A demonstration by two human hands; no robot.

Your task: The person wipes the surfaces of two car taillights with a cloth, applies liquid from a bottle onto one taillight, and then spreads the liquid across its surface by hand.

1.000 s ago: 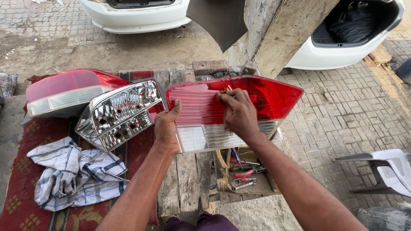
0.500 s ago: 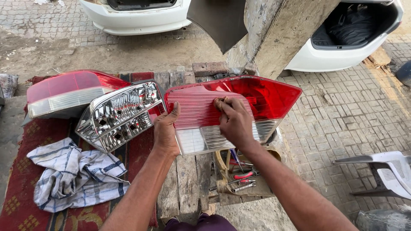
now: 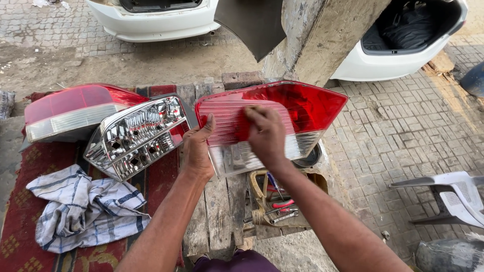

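I hold a red and clear car tail light lens (image 3: 312,108) upright in front of me. My left hand (image 3: 197,148) grips its left edge, thumb along the front. My right hand (image 3: 264,136) lies flat on the face of the lens, near the middle, fingers pressed on its ribbed red part. A chrome tail light housing (image 3: 138,136) leans on the wooden bench (image 3: 219,211) just left of my left hand. Another red tail light (image 3: 70,108) rests further left.
A striped cloth (image 3: 83,211) lies on a red patterned mat (image 3: 22,236). A box of hand tools (image 3: 275,204) sits below the lens. Two white cars (image 3: 156,20) with open boots stand behind, beside a concrete pillar (image 3: 322,35). A white plastic chair (image 3: 454,194) is at right.
My right hand has slid down and left across the face of the lens, from its top edge to its middle. The lens has dropped slightly. My left hand keeps its grip.
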